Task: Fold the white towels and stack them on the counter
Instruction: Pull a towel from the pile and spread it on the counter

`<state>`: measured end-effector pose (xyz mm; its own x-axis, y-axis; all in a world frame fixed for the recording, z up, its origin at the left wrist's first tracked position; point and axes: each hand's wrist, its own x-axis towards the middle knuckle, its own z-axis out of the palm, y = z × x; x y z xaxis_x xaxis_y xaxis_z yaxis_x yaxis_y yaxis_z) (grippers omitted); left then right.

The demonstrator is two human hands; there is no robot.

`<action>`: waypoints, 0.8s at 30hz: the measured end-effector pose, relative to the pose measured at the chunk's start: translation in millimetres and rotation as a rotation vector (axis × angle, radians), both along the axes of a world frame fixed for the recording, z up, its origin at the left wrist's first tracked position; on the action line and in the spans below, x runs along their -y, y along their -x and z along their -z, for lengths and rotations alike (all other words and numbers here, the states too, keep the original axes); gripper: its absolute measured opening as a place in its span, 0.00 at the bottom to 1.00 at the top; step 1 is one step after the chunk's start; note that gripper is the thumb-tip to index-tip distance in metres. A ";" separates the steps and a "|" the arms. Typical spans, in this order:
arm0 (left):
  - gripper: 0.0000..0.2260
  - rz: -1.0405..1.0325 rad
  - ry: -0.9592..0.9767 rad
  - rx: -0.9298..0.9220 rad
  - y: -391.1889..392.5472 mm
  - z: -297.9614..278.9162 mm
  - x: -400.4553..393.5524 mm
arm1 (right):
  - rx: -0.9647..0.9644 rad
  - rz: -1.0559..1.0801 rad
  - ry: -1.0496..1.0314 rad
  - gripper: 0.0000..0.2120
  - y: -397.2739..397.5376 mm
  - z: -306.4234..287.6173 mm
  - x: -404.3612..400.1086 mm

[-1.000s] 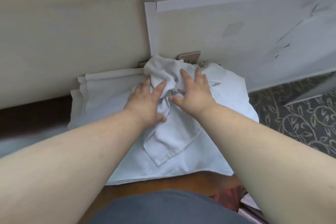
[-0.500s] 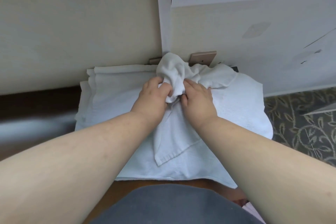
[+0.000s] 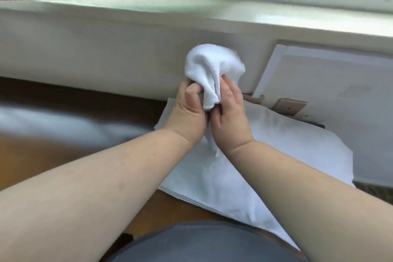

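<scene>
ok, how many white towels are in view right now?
2 distinct: a small crumpled white cloth towel bunched up in both hands, and a larger flat white towel spread on the brown wooden counter. Its layered near edge suggests more underneath.

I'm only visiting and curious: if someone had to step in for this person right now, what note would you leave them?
Left hand: shut on the small white towel.
Right hand: shut on the same towel, close beside the left.
The towel is bunched up and lifted off the pile, with a tail hanging between the wrists.
The white towels below lie flat on the wooden counter, against the wall.
Done: a towel has been picked up.
Left: shake it out, fold it, add it to the stack; I cannot tell how many remain.
</scene>
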<state>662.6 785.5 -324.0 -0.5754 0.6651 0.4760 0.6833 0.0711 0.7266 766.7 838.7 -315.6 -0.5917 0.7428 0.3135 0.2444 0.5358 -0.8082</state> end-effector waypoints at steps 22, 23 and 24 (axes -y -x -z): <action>0.20 -0.391 -0.010 -0.179 261.2 -76.4 418.0 | -0.149 -0.472 -0.021 0.22 297.0 -79.0 368.7; 0.20 -0.405 -0.009 -0.180 271.4 -79.2 435.9 | -0.168 -0.486 -0.025 0.21 309.5 -82.0 385.8; 0.20 -0.422 -0.006 -0.184 280.9 -81.4 452.6 | -0.174 -0.500 -0.017 0.22 321.3 -84.8 402.0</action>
